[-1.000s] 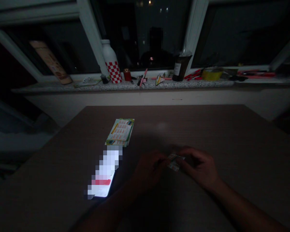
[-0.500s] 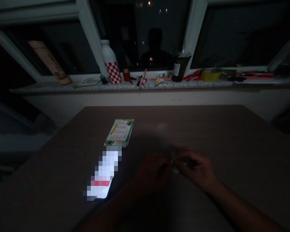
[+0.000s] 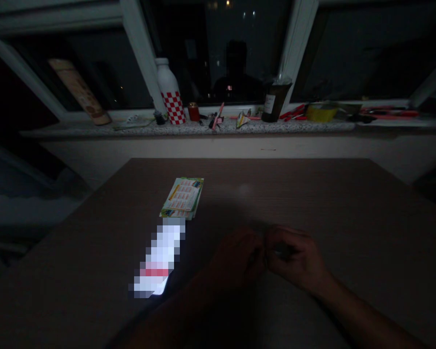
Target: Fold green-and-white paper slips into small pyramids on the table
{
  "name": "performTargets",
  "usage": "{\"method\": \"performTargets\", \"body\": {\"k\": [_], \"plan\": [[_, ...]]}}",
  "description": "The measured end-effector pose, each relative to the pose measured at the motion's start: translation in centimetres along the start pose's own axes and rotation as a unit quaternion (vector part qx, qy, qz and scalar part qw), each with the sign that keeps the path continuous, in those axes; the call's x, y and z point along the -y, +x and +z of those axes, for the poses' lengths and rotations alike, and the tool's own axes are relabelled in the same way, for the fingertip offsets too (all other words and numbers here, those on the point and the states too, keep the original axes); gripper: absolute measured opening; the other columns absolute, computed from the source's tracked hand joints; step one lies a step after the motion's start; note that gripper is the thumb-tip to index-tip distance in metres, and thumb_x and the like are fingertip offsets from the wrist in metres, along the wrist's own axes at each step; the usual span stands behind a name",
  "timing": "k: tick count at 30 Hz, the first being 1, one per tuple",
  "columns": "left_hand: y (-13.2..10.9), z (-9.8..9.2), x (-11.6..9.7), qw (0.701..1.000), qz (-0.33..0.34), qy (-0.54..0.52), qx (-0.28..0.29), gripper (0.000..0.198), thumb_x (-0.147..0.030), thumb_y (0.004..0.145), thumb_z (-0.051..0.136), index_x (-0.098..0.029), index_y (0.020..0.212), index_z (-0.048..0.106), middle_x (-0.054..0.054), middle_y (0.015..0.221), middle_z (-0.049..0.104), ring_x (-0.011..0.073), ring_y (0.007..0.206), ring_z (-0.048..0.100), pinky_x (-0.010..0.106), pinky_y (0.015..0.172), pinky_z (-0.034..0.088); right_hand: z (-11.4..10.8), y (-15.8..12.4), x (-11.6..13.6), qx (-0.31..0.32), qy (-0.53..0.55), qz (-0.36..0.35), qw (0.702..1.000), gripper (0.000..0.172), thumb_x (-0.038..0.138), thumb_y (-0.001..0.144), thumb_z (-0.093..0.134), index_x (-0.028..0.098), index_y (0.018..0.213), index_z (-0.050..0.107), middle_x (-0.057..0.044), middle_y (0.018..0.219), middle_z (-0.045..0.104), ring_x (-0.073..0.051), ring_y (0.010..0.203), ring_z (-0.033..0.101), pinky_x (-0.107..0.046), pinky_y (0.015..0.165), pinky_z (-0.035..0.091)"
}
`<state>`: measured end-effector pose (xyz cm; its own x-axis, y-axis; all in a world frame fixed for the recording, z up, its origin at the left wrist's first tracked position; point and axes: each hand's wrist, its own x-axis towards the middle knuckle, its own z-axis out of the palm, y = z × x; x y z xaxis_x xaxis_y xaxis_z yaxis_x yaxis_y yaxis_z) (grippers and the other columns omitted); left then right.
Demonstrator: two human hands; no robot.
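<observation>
My left hand (image 3: pixel 238 257) and my right hand (image 3: pixel 294 254) meet over the dark wooden table (image 3: pixel 349 208), fingertips touching. Both are closed in a pinch. A small pale, shiny bit shows inside the curl of my right fingers; what it is, I cannot make out. Deep shadow covers my left hand, and whatever its fingers hold is hidden. Left of my hands lies a lit phone (image 3: pixel 160 257), its screen blurred into blocks. Just beyond it rests a small stack of printed calendar cards (image 3: pixel 183 196).
Along the granite windowsill (image 3: pixel 203 127) stand a white bottle with red checks (image 3: pixel 172 97), a small red jar (image 3: pixel 194 112), a dark labelled bag (image 3: pixel 274 102) and a yellow roll (image 3: pixel 321 113). A tan cylinder (image 3: pixel 82 92) leans at the left. Dark windows rise behind.
My hands have drawn together, and the pale bit that showed between the fingers is now mostly covered. The whole view has shifted slightly. Phone and cards lie where they were.
</observation>
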<state>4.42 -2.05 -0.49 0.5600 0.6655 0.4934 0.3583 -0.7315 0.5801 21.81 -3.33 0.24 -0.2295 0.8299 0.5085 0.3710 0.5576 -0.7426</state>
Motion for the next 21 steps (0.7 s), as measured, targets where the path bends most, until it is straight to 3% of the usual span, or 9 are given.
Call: {"method": "performTargets", "body": {"k": [2,6,9,11,14,17,19,21], "plan": [[0.1,-0.3,-0.1,0.999,-0.028,-0.012,-0.02,0.007,-0.017,0.083,0.047,-0.018,0.08,0.052,0.004,0.077,0.057,0.0157,0.071,0.05,0.027,0.064,0.039,-0.3,0.0,-0.2,-0.002,-0.004,0.026,1.0,0.011,0.012,0.069,0.058,0.02,0.062,0.054,0.002,0.059,0.055,-0.013,0.054,0.052,-0.024,0.05,0.039],[0.3,-1.4,-0.2,0.984,-0.145,-0.06,-0.083,0.008,-0.022,0.082,0.049,-0.019,0.077,0.054,0.002,0.074,0.056,0.0145,0.067,0.051,0.026,0.063,0.04,-1.4,0.1,-1.3,-0.013,0.017,0.087,0.996,0.007,0.015,0.07,0.059,0.019,0.064,0.058,0.0,0.061,0.059,-0.014,0.057,0.056,-0.024,0.053,0.043],[0.4,-1.6,0.0,0.948,-0.256,-0.128,-0.141,0.012,-0.027,0.083,0.049,-0.019,0.078,0.056,0.0,0.073,0.056,0.0142,0.067,0.053,0.024,0.061,0.041,-1.8,0.2,-1.7,-0.046,0.069,0.133,0.988,0.008,0.02,0.073,0.059,0.018,0.065,0.059,-0.001,0.062,0.061,-0.014,0.058,0.058,-0.024,0.054,0.046],[0.6,-1.4,0.3,0.923,-0.297,-0.19,-0.154,0.013,-0.03,0.083,0.052,-0.019,0.079,0.057,-0.001,0.072,0.057,0.0141,0.068,0.054,0.024,0.061,0.042,-1.6,0.3,-1.7,-0.036,0.119,0.161,0.979,0.005,0.024,0.075,0.061,0.018,0.076,0.061,-0.002,0.068,0.066,-0.015,0.062,0.061,-0.025,0.057,0.048],[0.8,-0.9,0.6,0.899,-0.335,-0.23,-0.164,0.014,-0.031,0.08,0.055,-0.018,0.077,0.058,-0.001,0.071,0.058,0.014,0.067,0.055,0.024,0.061,0.043,-0.6,0.4,-1.5,-0.006,0.191,0.192,0.963,0.018,0.025,0.076,0.063,0.02,0.093,0.058,-0.004,0.079,0.069,-0.016,0.072,0.066,-0.027,0.064,0.052],[1.0,-0.7,0.8,0.894,-0.353,-0.23,-0.151,0.015,-0.03,0.08,0.054,-0.016,0.075,0.058,0.0,0.069,0.058,0.0143,0.067,0.055,0.024,0.061,0.043,0.1,0.4,-1.7,-0.022,0.196,0.204,0.959,0.018,0.025,0.078,0.063,0.021,0.093,0.055,0.0,0.071,0.067,-0.014,0.065,0.064,-0.026,0.061,0.051],[0.9,-0.8,1.0,0.901,-0.357,-0.213,-0.125,0.015,-0.029,0.081,0.053,-0.016,0.077,0.058,0.0,0.072,0.059,0.0147,0.069,0.057,0.024,0.062,0.044,0.1,0.4,-2.2,-0.021,0.169,0.198,0.965,0.012,0.025,0.079,0.06,0.02,0.089,0.054,0.0,0.068,0.065,-0.013,0.062,0.062,-0.025,0.058,0.049],[0.7,-1.0,1.3,0.917,-0.349,-0.167,-0.098,0.012,-0.027,0.082,0.052,-0.017,0.082,0.058,0.001,0.078,0.061,0.0154,0.073,0.058,0.025,0.065,0.044,-0.2,0.4,-2.8,0.02,0.11,0.188,0.976,0.007,0.026,0.082,0.057,0.019,0.084,0.057,-0.001,0.069,0.064,-0.014,0.064,0.061,-0.026,0.059,0.048]]}}
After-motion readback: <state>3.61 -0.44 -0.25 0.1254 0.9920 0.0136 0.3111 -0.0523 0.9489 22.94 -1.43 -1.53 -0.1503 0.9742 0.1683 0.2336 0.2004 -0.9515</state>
